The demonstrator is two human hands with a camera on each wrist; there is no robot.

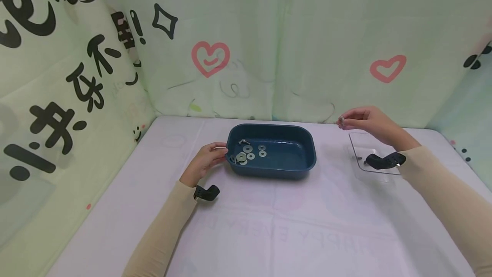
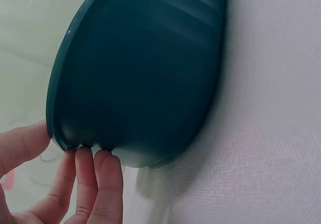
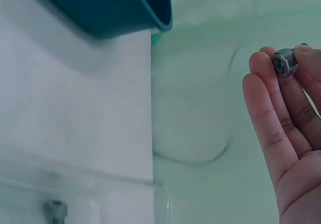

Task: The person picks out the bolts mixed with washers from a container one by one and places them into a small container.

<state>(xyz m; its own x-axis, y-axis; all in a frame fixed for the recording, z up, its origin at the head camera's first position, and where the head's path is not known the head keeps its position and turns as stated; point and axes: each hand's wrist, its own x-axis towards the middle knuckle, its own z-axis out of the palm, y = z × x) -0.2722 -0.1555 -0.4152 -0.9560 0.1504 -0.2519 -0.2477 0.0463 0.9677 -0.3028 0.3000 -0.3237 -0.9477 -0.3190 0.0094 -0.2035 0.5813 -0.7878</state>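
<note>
Left hand pinches tray, right hand a bolt; only right-wrist view shows its socket.

soft light; faint glare inside the tray

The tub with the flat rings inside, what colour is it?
The tub is dark blue, slightly teal; the head view shows it best.
</note>
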